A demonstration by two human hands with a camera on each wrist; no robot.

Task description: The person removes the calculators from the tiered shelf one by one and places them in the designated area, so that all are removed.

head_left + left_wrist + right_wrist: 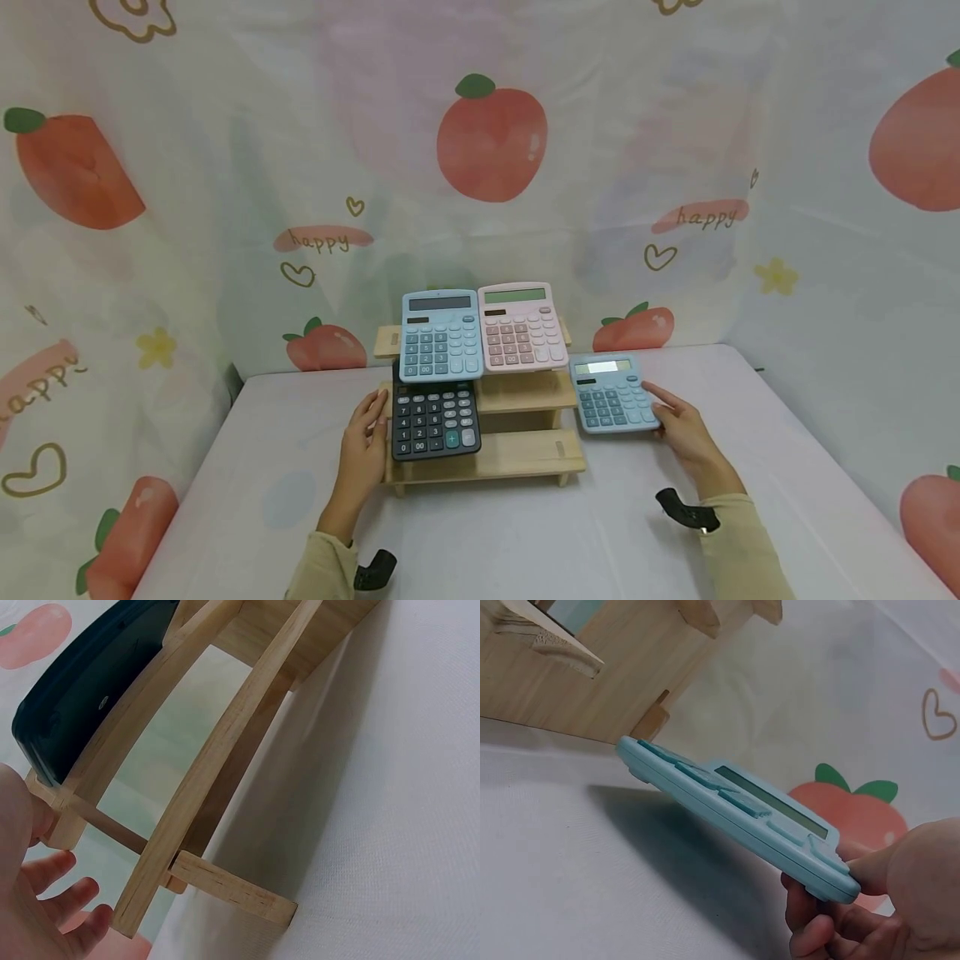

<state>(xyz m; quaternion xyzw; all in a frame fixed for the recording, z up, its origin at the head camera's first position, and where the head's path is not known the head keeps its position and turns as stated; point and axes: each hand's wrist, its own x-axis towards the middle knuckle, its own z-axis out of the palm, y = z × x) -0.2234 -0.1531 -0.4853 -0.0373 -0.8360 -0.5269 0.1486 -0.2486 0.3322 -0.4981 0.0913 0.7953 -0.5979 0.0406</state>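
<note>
A blue calculator is pinched at its right edge by the right hand; in the right wrist view the calculator is tilted above the table, thumb on top, fingers beneath. The left hand touches the left side of the wooden rack, its fingers relaxed; in the left wrist view the hand is at the ends of the rack's slats. On the rack stand another blue calculator, a pink calculator beside it, and a black calculator lower down.
The rack stands on a white-covered table, towards the back. Behind and at both sides hangs a patterned cloth with fruit prints. A black strap piece is at the right wrist, another at the left.
</note>
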